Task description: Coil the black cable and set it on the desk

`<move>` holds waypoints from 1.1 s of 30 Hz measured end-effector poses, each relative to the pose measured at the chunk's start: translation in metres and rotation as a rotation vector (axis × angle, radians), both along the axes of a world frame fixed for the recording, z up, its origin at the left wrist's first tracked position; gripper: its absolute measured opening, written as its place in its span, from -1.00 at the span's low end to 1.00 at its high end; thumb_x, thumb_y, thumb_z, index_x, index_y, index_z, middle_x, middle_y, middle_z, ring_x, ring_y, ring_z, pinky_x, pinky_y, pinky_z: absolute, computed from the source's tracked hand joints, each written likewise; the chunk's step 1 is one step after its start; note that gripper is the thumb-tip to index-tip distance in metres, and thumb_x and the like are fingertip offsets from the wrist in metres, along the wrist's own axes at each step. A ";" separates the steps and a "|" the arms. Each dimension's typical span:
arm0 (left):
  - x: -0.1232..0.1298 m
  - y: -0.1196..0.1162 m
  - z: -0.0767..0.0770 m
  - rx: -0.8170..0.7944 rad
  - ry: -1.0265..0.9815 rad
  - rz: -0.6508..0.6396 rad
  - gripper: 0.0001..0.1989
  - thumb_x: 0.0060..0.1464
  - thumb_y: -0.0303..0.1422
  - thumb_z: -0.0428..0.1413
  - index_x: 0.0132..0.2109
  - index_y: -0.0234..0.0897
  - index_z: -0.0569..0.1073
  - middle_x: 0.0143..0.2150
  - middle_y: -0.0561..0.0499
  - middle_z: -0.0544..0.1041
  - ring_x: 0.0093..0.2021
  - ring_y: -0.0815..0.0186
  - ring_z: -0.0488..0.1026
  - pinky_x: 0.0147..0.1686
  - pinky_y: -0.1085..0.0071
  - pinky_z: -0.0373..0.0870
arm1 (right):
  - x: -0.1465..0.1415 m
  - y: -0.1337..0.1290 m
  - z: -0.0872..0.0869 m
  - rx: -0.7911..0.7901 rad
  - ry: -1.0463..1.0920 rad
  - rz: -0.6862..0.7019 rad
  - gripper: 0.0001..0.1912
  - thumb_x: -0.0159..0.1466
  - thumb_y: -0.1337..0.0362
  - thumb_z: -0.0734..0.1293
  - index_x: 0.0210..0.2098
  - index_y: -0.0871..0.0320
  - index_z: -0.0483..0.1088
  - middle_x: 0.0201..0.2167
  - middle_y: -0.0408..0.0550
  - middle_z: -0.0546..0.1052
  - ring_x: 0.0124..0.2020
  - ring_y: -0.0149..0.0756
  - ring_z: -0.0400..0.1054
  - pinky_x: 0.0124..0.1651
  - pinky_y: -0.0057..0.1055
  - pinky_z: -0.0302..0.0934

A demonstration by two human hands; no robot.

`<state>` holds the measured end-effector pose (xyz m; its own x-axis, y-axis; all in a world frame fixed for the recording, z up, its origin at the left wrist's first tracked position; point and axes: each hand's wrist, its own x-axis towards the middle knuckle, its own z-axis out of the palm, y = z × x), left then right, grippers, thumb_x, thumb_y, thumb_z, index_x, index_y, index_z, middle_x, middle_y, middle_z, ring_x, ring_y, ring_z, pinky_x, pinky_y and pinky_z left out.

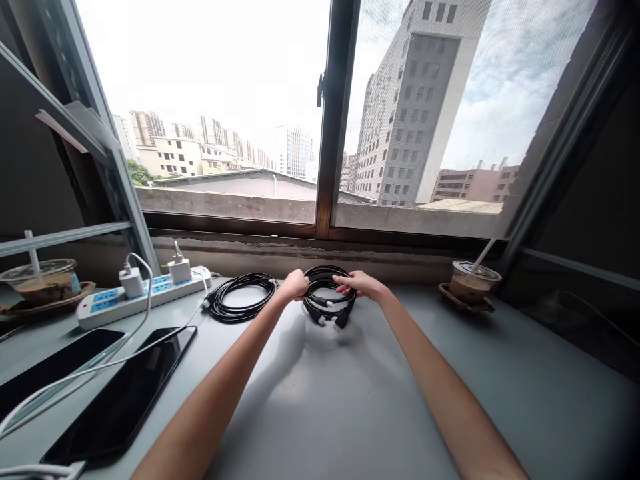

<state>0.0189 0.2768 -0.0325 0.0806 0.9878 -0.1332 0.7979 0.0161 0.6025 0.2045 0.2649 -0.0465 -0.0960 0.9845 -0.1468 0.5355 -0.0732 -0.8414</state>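
Note:
Between my two hands is a coiled black cable point(316, 311) with several light-tipped plugs hanging at its lower edge, tilted up off the table. My left hand point(296, 285) is closed round the left side of the coil. On the other side my right hand point(364, 284) pinches the coil between thumb and fingers. A second coiled black cable point(240, 317) lies flat on the table just left of my left hand, its plug toward the power strip.
Left on the grey table point(320, 413) are a white power strip point(190, 287) with chargers, white cords and two dark phones point(125, 393). Iced drinks in plastic cups stand at far left point(45, 283) and right point(470, 283). A window and its sill border the back.

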 end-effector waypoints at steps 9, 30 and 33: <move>-0.004 0.003 0.001 0.019 -0.288 0.019 -0.70 0.22 -0.20 -0.05 -0.28 -0.39 0.35 -0.58 0.16 0.28 -0.70 0.53 0.16 -0.69 0.56 0.16 | 0.012 -0.020 0.034 -0.155 0.144 0.117 -0.43 0.19 -0.11 0.22 -0.11 0.29 0.36 -0.35 0.15 0.57 -0.37 -0.22 0.49 -0.46 -0.45 0.37; 0.014 -0.011 0.029 0.382 -0.694 -0.189 -0.90 0.27 -0.35 -0.18 -0.15 -0.26 0.17 -0.64 0.19 0.28 -0.81 0.42 0.24 -0.81 0.56 0.07 | 0.019 -0.033 0.071 0.326 0.307 -0.243 -0.62 0.34 0.07 0.08 -0.11 0.20 0.35 -0.46 0.00 0.53 -0.63 -0.40 0.37 -0.54 -0.48 0.32; 0.015 -0.012 0.028 0.488 -0.669 -0.175 -0.86 0.26 -0.32 -0.19 -0.13 -0.26 0.18 -0.63 0.17 0.30 -0.80 0.39 0.25 -0.80 0.54 0.08 | 0.010 -0.037 0.074 0.311 0.408 -0.176 -0.61 0.37 0.11 0.01 0.00 0.16 0.29 -0.39 0.02 0.56 -0.53 -0.39 0.43 -0.45 -0.50 0.32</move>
